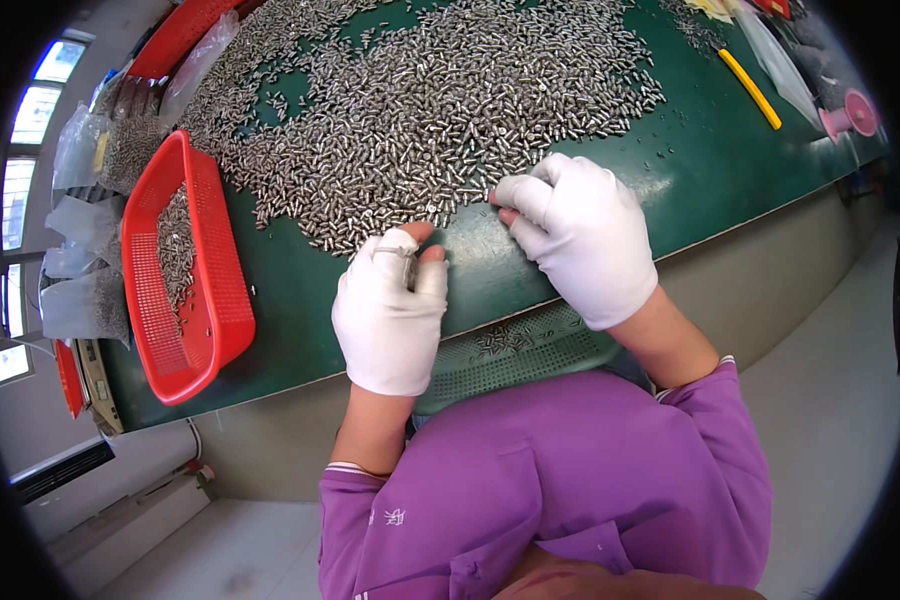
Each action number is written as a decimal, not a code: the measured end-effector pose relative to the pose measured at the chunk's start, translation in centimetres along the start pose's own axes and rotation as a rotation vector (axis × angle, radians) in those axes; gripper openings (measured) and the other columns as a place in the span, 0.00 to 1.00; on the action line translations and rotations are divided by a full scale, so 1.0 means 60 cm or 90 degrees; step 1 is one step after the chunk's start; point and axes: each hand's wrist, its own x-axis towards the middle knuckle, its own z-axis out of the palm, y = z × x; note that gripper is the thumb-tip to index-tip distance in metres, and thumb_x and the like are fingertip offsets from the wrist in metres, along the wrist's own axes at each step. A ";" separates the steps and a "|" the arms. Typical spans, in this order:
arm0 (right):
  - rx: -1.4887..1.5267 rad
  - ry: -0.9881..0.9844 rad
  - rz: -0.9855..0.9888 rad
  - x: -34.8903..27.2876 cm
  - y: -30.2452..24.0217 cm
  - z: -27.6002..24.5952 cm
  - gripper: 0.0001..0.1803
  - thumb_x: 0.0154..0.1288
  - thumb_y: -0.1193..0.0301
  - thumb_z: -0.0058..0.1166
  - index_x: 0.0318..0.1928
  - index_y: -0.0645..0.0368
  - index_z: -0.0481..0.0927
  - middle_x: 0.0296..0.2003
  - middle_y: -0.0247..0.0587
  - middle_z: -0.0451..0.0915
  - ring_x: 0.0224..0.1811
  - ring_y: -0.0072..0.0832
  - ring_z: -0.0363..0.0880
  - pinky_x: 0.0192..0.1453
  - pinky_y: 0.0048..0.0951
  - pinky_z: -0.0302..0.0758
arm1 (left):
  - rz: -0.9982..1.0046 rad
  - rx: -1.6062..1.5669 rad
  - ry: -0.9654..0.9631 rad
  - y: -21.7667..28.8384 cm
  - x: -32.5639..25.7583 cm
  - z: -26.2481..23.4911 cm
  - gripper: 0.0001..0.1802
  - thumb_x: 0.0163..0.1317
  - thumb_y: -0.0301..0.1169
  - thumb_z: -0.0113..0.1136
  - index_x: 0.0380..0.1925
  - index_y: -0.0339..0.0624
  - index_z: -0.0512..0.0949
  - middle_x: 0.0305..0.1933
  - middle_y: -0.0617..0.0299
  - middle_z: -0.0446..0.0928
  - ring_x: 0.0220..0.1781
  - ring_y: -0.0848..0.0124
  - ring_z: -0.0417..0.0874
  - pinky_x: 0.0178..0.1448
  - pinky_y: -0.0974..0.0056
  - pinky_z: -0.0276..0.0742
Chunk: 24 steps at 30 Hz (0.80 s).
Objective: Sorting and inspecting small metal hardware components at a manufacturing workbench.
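A wide heap of small, shiny, pin-like metal pieces covers much of the green tabletop. My left hand, in a white glove with bare fingertips, is curled at the heap's near edge. Between its thumb and fingers shows a small metal piece. To its right, my right hand, gloved the same way, has thumb and fingertips drawn together at the heap's near right edge. Whatever those fingertips hold is hidden.
On the left stands a red plastic basket partly filled with metal pieces. Below the table's front edge, a green perforated basket holds more pieces. Clear bags line the far left. A yellow handle and a pink spool lie at right.
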 end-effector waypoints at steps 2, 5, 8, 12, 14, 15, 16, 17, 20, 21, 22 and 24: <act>-0.062 0.016 -0.020 0.009 0.009 0.008 0.04 0.59 0.67 0.63 0.35 0.49 0.83 0.31 0.37 0.78 0.38 0.37 0.82 0.39 0.40 0.81 | 0.061 0.064 0.016 0.000 0.019 0.013 0.08 0.58 0.29 0.69 0.38 0.49 0.83 0.35 0.59 0.82 0.35 0.58 0.83 0.38 0.57 0.79; -0.064 0.015 -0.034 0.014 0.011 0.006 0.04 0.59 0.67 0.62 0.34 0.50 0.82 0.31 0.37 0.77 0.37 0.37 0.82 0.39 0.39 0.81 | 0.098 0.128 0.023 0.005 0.031 0.020 0.07 0.58 0.31 0.69 0.37 0.51 0.83 0.33 0.61 0.79 0.35 0.58 0.82 0.38 0.55 0.78; -0.048 0.033 -0.038 0.008 0.013 0.013 0.05 0.59 0.66 0.62 0.33 0.51 0.81 0.31 0.36 0.77 0.37 0.36 0.82 0.37 0.38 0.80 | 0.122 0.159 0.025 0.004 0.031 0.020 0.06 0.58 0.31 0.69 0.35 0.51 0.82 0.32 0.61 0.79 0.34 0.57 0.82 0.37 0.55 0.78; -0.053 0.021 -0.054 -0.002 0.011 0.012 0.06 0.59 0.66 0.63 0.32 0.51 0.80 0.31 0.36 0.76 0.36 0.36 0.80 0.38 0.38 0.80 | 0.140 0.134 0.001 0.009 0.015 0.012 0.05 0.58 0.30 0.69 0.33 0.52 0.82 0.31 0.60 0.79 0.32 0.56 0.81 0.36 0.55 0.78; -0.042 0.013 -0.065 -0.010 0.009 0.008 0.06 0.58 0.65 0.63 0.32 0.51 0.80 0.31 0.35 0.75 0.36 0.36 0.79 0.38 0.38 0.79 | 0.150 0.091 -0.024 0.012 0.004 0.005 0.06 0.57 0.30 0.70 0.33 0.53 0.81 0.30 0.61 0.78 0.31 0.56 0.81 0.35 0.55 0.77; -0.032 0.005 -0.076 -0.014 0.007 0.006 0.06 0.58 0.65 0.63 0.32 0.50 0.79 0.31 0.35 0.75 0.36 0.35 0.78 0.38 0.37 0.78 | 0.142 0.056 -0.053 0.013 -0.002 0.000 0.07 0.56 0.29 0.70 0.33 0.53 0.81 0.29 0.61 0.78 0.31 0.57 0.81 0.34 0.56 0.76; -0.040 0.021 -0.080 -0.021 0.004 0.009 0.06 0.57 0.65 0.64 0.31 0.48 0.79 0.31 0.33 0.73 0.36 0.34 0.77 0.38 0.36 0.76 | 0.137 0.049 -0.068 0.013 -0.009 -0.003 0.07 0.56 0.29 0.70 0.33 0.52 0.81 0.29 0.61 0.77 0.30 0.57 0.81 0.34 0.56 0.76; -0.016 0.009 -0.077 -0.027 0.000 0.008 0.07 0.57 0.64 0.64 0.32 0.48 0.79 0.31 0.33 0.73 0.36 0.33 0.77 0.38 0.36 0.75 | 0.133 0.043 -0.082 0.012 -0.014 -0.006 0.08 0.56 0.28 0.70 0.33 0.52 0.81 0.28 0.61 0.77 0.30 0.58 0.80 0.33 0.55 0.76; 0.012 0.004 -0.066 -0.043 -0.009 0.011 0.08 0.55 0.62 0.66 0.32 0.46 0.79 0.30 0.31 0.72 0.36 0.32 0.76 0.38 0.35 0.74 | 0.122 0.028 -0.108 0.011 -0.020 -0.010 0.08 0.54 0.27 0.70 0.33 0.52 0.81 0.28 0.61 0.76 0.31 0.57 0.80 0.34 0.55 0.75; 0.036 -0.017 -0.065 -0.046 -0.011 0.011 0.09 0.54 0.61 0.66 0.32 0.46 0.79 0.30 0.31 0.72 0.36 0.32 0.76 0.38 0.35 0.74 | 0.119 0.021 -0.112 0.010 -0.021 -0.010 0.08 0.54 0.27 0.70 0.32 0.52 0.81 0.29 0.61 0.76 0.32 0.57 0.80 0.35 0.55 0.76; 0.060 -0.039 -0.063 -0.046 -0.011 0.011 0.10 0.54 0.61 0.67 0.31 0.46 0.79 0.30 0.31 0.72 0.36 0.33 0.76 0.38 0.36 0.74 | 0.120 0.023 -0.110 0.010 -0.019 -0.011 0.08 0.54 0.27 0.70 0.32 0.52 0.81 0.29 0.61 0.76 0.32 0.57 0.80 0.35 0.55 0.76; 0.046 -0.035 -0.066 -0.046 -0.010 0.010 0.11 0.53 0.59 0.68 0.31 0.46 0.79 0.30 0.31 0.73 0.36 0.33 0.76 0.39 0.36 0.74 | 0.147 0.014 -0.126 0.014 -0.014 -0.013 0.09 0.53 0.18 0.68 0.32 0.43 0.82 0.29 0.59 0.77 0.28 0.62 0.78 0.33 0.61 0.74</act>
